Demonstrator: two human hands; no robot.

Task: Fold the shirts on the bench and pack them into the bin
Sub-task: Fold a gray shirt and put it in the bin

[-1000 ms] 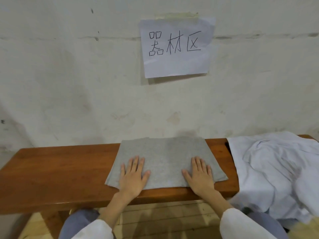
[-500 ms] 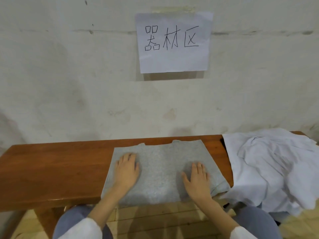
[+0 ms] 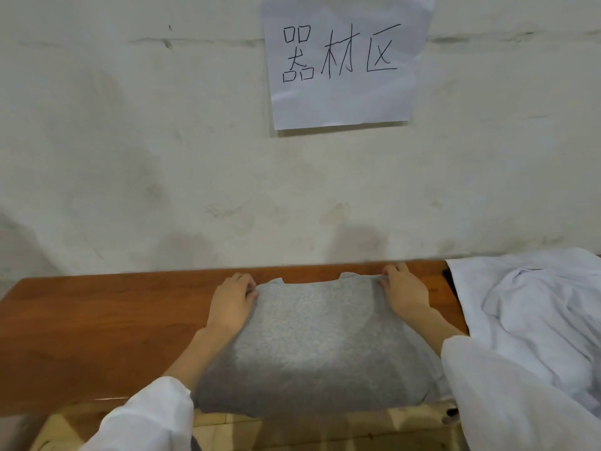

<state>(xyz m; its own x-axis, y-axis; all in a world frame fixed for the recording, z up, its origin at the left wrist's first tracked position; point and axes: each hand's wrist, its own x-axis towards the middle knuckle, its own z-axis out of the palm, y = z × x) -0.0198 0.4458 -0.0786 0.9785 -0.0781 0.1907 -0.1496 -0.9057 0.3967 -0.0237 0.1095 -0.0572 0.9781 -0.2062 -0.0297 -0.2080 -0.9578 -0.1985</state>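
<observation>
The fingers (image 3: 247, 282) of the left hand (image 3: 232, 304) are curled over the far left corner of a folded grey shirt (image 3: 312, 346), and the fabric is pinched there between fingers and thumb. The far right corner of the same garment is gripped in like manner by the curled fingers (image 3: 390, 272) of the right hand (image 3: 405, 292). Between the two hands the far edge of the shirt is drawn taut, and a small notch is seen in it near the middle. The grey shirt is laid on a reddish-brown wooden bench (image 3: 97, 330), with its near edge hanging over the front of the seat. Both forearms are stretched along the sides of the garment, and a white left sleeve (image 3: 146, 418) and white right sleeve (image 3: 507, 402) are seen at the bottom of the view. Just beside the right forearm, a crumpled white shirt (image 3: 533, 307) is heaped over the right end of the bench. A pale tiled floor (image 3: 292, 431) is glimpsed below. The bench is set against a scuffed whitish wall (image 3: 130, 157), on which a paper sign (image 3: 341, 96) with handwritten characters is hung.
</observation>
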